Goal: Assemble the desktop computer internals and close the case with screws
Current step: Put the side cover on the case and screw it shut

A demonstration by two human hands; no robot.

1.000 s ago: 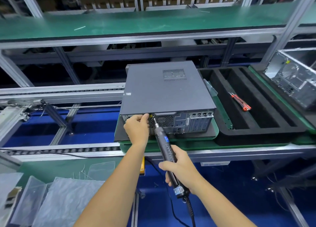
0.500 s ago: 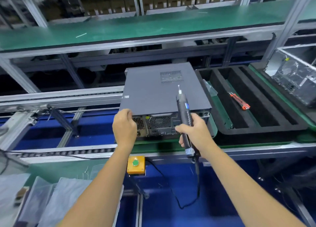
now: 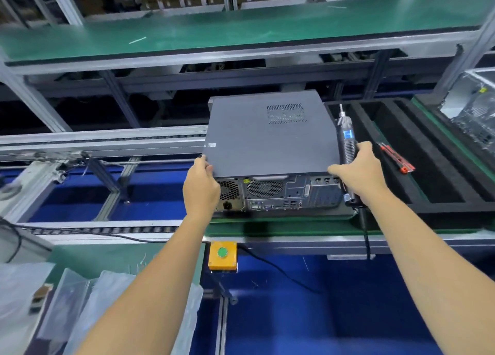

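Case: dark grey desktop computer case [image 3: 270, 138] is lying flat on a green pad [image 3: 267, 227] on the conveyor line, lid on, rear I/O panel [image 3: 281, 194] w/ fan grilles facing the person.
L hand: left hand [image 3: 201, 187] is gripping the case's near-left corner, fingers curling over the lid edge, thumb side against the rear panel.
R hand: right hand [image 3: 359, 174] is wrapping its fingers round the electric screwdriver [image 3: 347, 143] while also resting against the case's near-right corner; index finger is reaching onto the lid edge.
Driver: is standing roughly upright, bit tip pointing up and away, just beside the case's right side; its black cable [image 3: 365, 234] is hanging down past the conveyor rail.
Foam tray: black foam tray [image 3: 434, 172] is sitting right of the case, long slots running away from the person.
Small tool: red-and-black hand tool [image 3: 396, 158] is lying in one tray slot, well apart from the case.
Button box: yellow box w/ green button [image 3: 222, 254] is mounted on the rail below the case.
2nd chassis: open silver chassis [image 3: 474, 113] is sitting at far right, partly cut off.
Bags: clear plastic bags [image 3: 80, 309] are lying on the counter at lower left.
Shelf: green-topped shelf [image 3: 241, 30] is running across above the line.
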